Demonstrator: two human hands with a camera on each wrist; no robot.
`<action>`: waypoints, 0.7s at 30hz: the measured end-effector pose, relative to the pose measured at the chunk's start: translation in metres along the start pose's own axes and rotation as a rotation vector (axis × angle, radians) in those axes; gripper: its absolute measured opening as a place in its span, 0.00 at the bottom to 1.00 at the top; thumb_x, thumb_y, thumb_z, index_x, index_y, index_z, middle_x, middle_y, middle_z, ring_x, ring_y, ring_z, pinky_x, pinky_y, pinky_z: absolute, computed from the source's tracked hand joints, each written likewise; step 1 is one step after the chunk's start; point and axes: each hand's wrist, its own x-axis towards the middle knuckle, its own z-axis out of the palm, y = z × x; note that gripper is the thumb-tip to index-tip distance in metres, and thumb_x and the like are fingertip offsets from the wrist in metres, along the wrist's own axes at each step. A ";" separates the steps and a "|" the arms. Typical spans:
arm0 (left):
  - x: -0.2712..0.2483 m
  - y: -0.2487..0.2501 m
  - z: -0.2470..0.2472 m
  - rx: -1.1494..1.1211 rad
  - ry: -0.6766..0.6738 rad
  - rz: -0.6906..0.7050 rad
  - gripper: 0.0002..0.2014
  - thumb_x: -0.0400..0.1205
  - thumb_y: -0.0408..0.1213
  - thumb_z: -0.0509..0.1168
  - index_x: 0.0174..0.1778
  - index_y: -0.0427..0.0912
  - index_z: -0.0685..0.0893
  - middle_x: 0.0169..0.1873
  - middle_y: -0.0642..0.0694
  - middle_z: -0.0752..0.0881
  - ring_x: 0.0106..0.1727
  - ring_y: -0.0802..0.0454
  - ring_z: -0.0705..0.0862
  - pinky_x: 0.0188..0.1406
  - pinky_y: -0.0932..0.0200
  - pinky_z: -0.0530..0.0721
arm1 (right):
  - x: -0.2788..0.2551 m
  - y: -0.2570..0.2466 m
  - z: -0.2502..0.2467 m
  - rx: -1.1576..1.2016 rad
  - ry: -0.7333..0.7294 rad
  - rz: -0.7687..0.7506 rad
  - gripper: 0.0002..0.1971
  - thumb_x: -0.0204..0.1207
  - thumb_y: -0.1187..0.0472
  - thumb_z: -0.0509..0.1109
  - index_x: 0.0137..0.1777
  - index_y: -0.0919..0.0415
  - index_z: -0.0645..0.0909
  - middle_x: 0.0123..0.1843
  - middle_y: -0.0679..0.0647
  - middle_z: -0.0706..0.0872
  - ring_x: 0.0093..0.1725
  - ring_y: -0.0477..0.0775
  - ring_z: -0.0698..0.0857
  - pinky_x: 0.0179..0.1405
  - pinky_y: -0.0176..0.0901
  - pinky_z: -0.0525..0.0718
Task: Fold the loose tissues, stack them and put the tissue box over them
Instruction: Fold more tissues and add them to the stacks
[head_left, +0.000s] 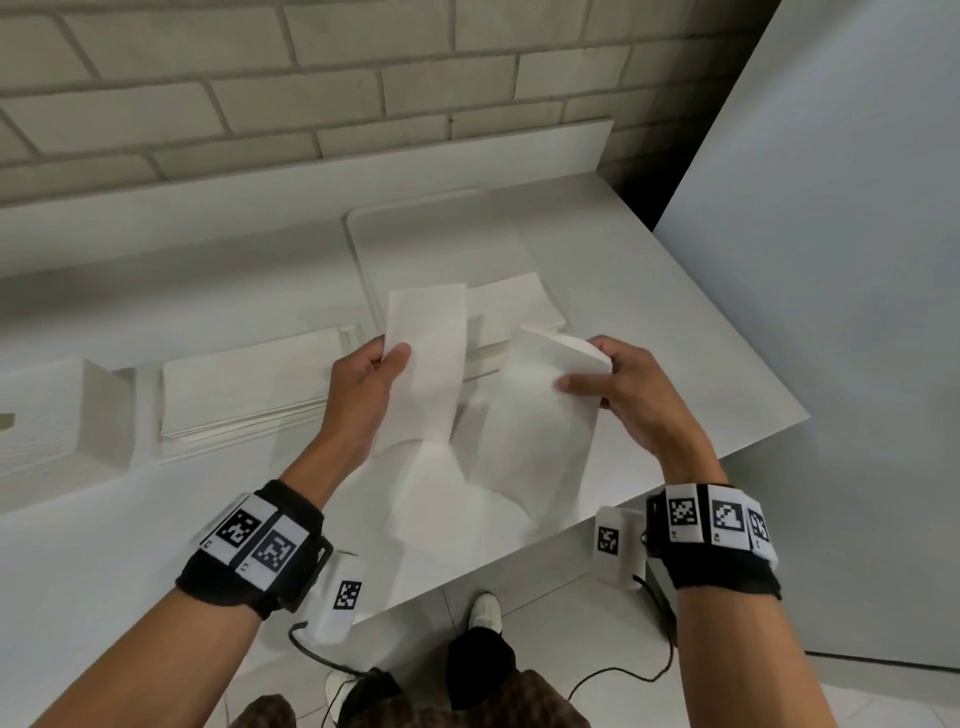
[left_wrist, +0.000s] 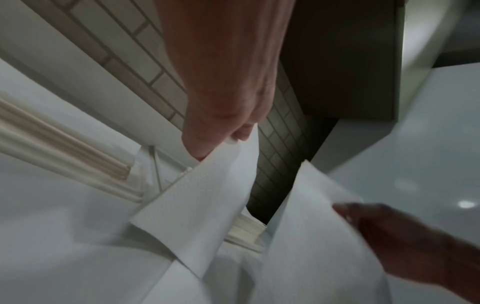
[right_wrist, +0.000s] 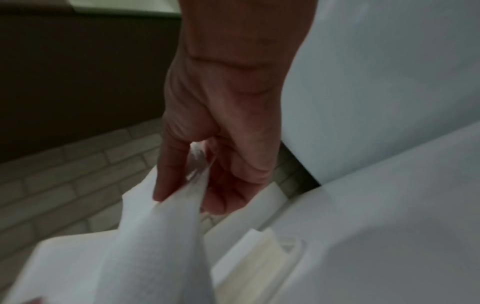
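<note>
One white tissue (head_left: 457, 467) hangs in a sagging V between my hands above the white table's front edge. My left hand (head_left: 384, 364) pinches its left strip between thumb and fingers; the pinch also shows in the left wrist view, hand (left_wrist: 221, 127) on tissue (left_wrist: 197, 205). My right hand (head_left: 597, 374) pinches the right flap near its top corner, and the right wrist view shows this hand (right_wrist: 207, 164) on the tissue (right_wrist: 155, 246). A flat stack of folded tissues (head_left: 249, 384) lies to the left. The white tissue box (head_left: 47, 415) stands at the far left.
Behind my hands a white tray (head_left: 415, 228) holds a pile of tissues (head_left: 511, 306). A brick wall (head_left: 311, 78) backs the table. A tall white panel (head_left: 831, 312) stands at the right, past the table corner (head_left: 800, 415). Cables trail on the floor below.
</note>
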 end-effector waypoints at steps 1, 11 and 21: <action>-0.002 0.002 0.004 -0.006 -0.034 -0.019 0.06 0.83 0.37 0.67 0.45 0.43 0.90 0.47 0.43 0.91 0.51 0.42 0.87 0.57 0.47 0.84 | -0.001 -0.011 0.007 -0.001 -0.057 -0.016 0.11 0.65 0.70 0.80 0.45 0.63 0.84 0.43 0.56 0.87 0.43 0.57 0.86 0.44 0.52 0.83; -0.024 0.011 0.009 -0.233 -0.350 -0.278 0.27 0.78 0.56 0.65 0.65 0.41 0.85 0.59 0.39 0.89 0.61 0.40 0.88 0.62 0.44 0.83 | 0.011 -0.033 0.064 0.024 -0.042 0.008 0.11 0.67 0.70 0.78 0.46 0.61 0.82 0.41 0.55 0.86 0.40 0.56 0.85 0.40 0.51 0.79; -0.020 -0.001 -0.035 0.038 -0.027 -0.036 0.06 0.79 0.34 0.72 0.50 0.41 0.90 0.49 0.41 0.92 0.51 0.41 0.90 0.61 0.39 0.85 | 0.036 0.058 0.074 -0.538 0.157 0.205 0.24 0.72 0.51 0.76 0.66 0.60 0.80 0.63 0.61 0.84 0.62 0.62 0.84 0.60 0.57 0.84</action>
